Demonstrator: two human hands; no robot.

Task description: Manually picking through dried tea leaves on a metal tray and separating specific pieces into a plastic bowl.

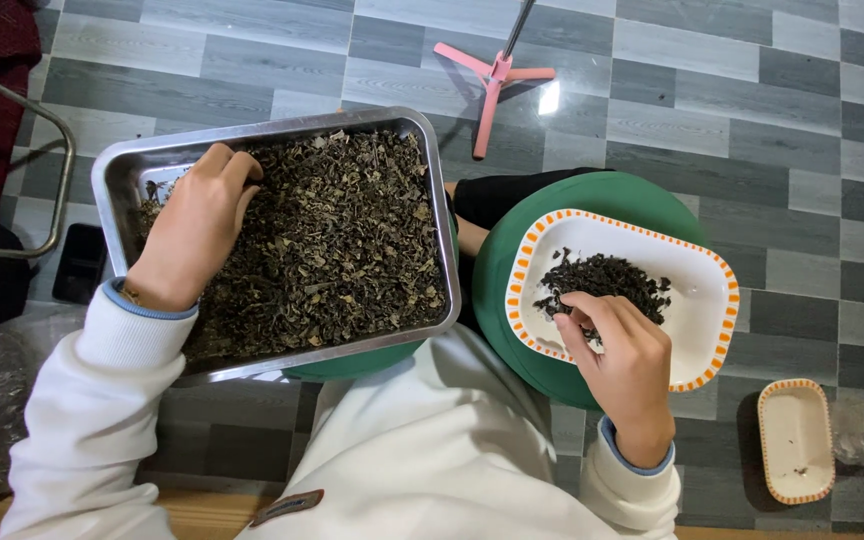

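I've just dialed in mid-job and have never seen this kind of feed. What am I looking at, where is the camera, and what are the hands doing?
There is no machine here: a person in a white top works with two bare hands. The single picture comes from a camera worn on their head, looking straight down at their lap and a grey tiled floor.

The left hand reaches into a metal tray filled with dried dark leaves, fingers curled down into them. The right hand rests over a white dish with an orange dotted rim, pinching at a small dark pile of leaves in it. That dish sits on a green round surface.

A smaller dish of the same kind lies on the floor at right, nearly empty. A pink stand base shows at the top.
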